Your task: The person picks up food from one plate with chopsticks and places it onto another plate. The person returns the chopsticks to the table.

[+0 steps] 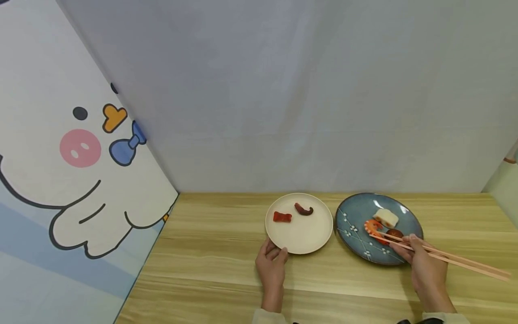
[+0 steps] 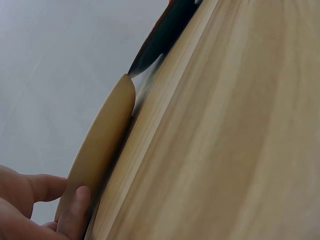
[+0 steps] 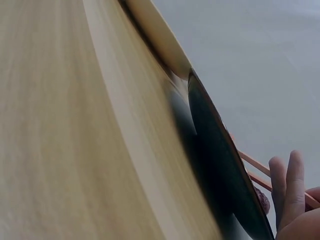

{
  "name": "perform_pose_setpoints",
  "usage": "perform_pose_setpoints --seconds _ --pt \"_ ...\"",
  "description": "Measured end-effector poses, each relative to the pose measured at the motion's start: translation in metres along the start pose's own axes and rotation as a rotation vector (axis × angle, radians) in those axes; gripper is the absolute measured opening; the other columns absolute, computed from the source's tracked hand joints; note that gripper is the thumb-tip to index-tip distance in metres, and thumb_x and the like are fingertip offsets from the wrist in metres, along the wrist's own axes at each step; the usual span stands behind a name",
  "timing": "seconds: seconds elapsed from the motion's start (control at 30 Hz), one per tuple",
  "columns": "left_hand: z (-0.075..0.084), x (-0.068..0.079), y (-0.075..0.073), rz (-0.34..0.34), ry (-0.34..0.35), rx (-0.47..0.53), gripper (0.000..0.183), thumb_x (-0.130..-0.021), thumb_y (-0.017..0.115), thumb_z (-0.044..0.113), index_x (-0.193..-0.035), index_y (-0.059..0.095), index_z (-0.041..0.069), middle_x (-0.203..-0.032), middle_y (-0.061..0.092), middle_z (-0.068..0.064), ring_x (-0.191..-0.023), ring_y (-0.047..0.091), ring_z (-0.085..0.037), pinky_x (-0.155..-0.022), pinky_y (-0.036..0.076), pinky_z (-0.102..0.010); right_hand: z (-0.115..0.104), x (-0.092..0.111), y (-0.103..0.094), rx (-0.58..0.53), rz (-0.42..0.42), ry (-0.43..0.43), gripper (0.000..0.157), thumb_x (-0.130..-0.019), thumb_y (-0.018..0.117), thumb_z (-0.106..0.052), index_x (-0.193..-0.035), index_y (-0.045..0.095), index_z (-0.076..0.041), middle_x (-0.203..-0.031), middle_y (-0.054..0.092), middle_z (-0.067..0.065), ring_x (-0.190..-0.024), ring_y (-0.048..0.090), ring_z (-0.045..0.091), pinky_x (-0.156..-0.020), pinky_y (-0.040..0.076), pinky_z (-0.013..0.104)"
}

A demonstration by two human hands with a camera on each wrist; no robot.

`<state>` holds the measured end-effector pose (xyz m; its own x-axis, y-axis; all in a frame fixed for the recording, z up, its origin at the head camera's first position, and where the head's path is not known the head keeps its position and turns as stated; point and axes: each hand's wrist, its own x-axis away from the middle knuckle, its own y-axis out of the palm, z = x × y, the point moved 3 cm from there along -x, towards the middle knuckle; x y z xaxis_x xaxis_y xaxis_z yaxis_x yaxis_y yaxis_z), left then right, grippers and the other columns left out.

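Observation:
My left hand (image 1: 271,268) holds the near-left rim of a cream plate (image 1: 301,236), fingers and thumb against its edge. On that plate lie a dark-red rectangular piece (image 1: 282,217) and a curved, dark-red tentacle-like piece (image 1: 303,209). In my right hand (image 1: 428,269) is a pair of pale wooden chopsticks (image 1: 457,259), tips at an orange-and-white shrimp (image 1: 371,225) on the blue plate (image 1: 351,245). Whether the tips pinch the shrimp I cannot tell. Beside it sit a round brown piece (image 1: 394,234) and a white block with browned spots (image 1: 386,218).
Both plates stand side by side near the back edge of the wood-grain table (image 1: 202,261). A pale grey wall covering (image 1: 315,99) rises behind them. At the left is a panel with a cartoon figure (image 1: 81,193).

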<state>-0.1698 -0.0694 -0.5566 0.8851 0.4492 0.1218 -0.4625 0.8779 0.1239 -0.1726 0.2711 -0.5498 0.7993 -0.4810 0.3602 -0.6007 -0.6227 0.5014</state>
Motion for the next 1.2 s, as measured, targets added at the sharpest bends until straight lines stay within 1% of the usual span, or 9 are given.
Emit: perform_pose_setpoints --seconds 0.1,0.3,0.43,0.6,0.67,0.8,0.97,1.2 --pt "0.0 0.0 0.0 -0.001 0.001 -0.003 0.062 -0.092 0.069 -0.014 -0.149 0.045 -0.017 -0.125 0.061 -0.029 -0.094 0.067 -0.02 -0.072 0.061 -0.022 0.0 0.001 0.001 0.01 0.003 -0.006 0.035 -0.107 0.055 -0.001 -0.081 0.078 -0.005 -0.077 0.072 0.005 -0.066 0.077 0.015 -0.066 0.064 0.026" --pt "-0.001 0.0 -0.001 -0.001 0.006 -0.006 0.062 -0.092 0.07 -0.013 -0.15 0.046 -0.017 -0.125 0.061 -0.029 -0.096 0.067 -0.021 -0.072 0.061 -0.022 0.001 0.0 0.001 -0.042 -0.005 -0.029 0.034 -0.106 0.055 0.003 -0.082 0.079 -0.002 -0.076 0.072 0.007 -0.067 0.076 0.016 -0.064 0.064 0.028" --pt "-0.001 0.0 -0.001 0.001 0.005 0.002 0.063 -0.092 0.07 -0.014 -0.149 0.046 -0.017 -0.125 0.061 -0.029 -0.096 0.067 -0.021 -0.072 0.061 -0.022 0.001 0.0 0.0 -0.045 -0.013 -0.036 0.033 -0.105 0.055 0.004 -0.083 0.079 -0.002 -0.077 0.072 0.007 -0.07 0.076 0.015 -0.065 0.065 0.028" --pt "0.0 0.0 -0.001 0.0 0.005 0.013 0.063 -0.091 0.07 -0.014 -0.149 0.046 -0.017 -0.125 0.061 -0.029 -0.095 0.067 -0.02 -0.072 0.061 -0.022 0.001 0.0 0.001 -0.003 -0.009 -0.036 0.029 -0.106 0.057 0.001 -0.086 0.078 -0.003 -0.078 0.073 0.006 -0.069 0.077 0.015 -0.065 0.064 0.028" --pt "0.0 0.0 -0.001 -0.001 0.007 0.016 0.063 -0.091 0.07 -0.014 -0.149 0.046 -0.017 -0.124 0.061 -0.029 -0.095 0.067 -0.02 -0.071 0.06 -0.022 0.002 0.0 0.001 0.005 0.004 -0.044 0.03 -0.105 0.057 0.002 -0.085 0.078 -0.003 -0.077 0.073 0.006 -0.067 0.077 0.015 -0.064 0.064 0.028" --pt "-0.001 0.001 -0.001 -0.004 0.007 0.021 0.062 -0.092 0.069 -0.014 -0.149 0.046 -0.017 -0.124 0.061 -0.029 -0.095 0.067 -0.02 -0.072 0.06 -0.022 0.002 0.001 0.004 0.024 0.008 -0.084 0.033 -0.105 0.057 0.005 -0.081 0.078 -0.003 -0.075 0.073 0.006 -0.063 0.076 0.017 -0.062 0.064 0.027" --pt "-0.002 0.0 0.0 0.001 0.003 0.016 0.062 -0.092 0.069 -0.013 -0.149 0.047 -0.017 -0.124 0.061 -0.028 -0.096 0.067 -0.02 -0.072 0.061 -0.022 0.0 0.004 0.009 0.038 -0.004 -0.129 0.032 -0.104 0.057 0.006 -0.08 0.078 0.0 -0.074 0.073 0.008 -0.06 0.076 0.019 -0.06 0.063 0.027" --pt "-0.003 -0.001 0.0 0.012 -0.006 0.001 0.062 -0.091 0.07 -0.013 -0.149 0.047 -0.017 -0.125 0.062 -0.028 -0.095 0.066 -0.019 -0.072 0.061 -0.022 0.0 0.007 0.012 0.16 -0.046 -0.185 0.029 -0.105 0.059 0.002 -0.084 0.078 -0.004 -0.074 0.075 0.004 -0.059 0.076 0.016 -0.06 0.062 0.024"
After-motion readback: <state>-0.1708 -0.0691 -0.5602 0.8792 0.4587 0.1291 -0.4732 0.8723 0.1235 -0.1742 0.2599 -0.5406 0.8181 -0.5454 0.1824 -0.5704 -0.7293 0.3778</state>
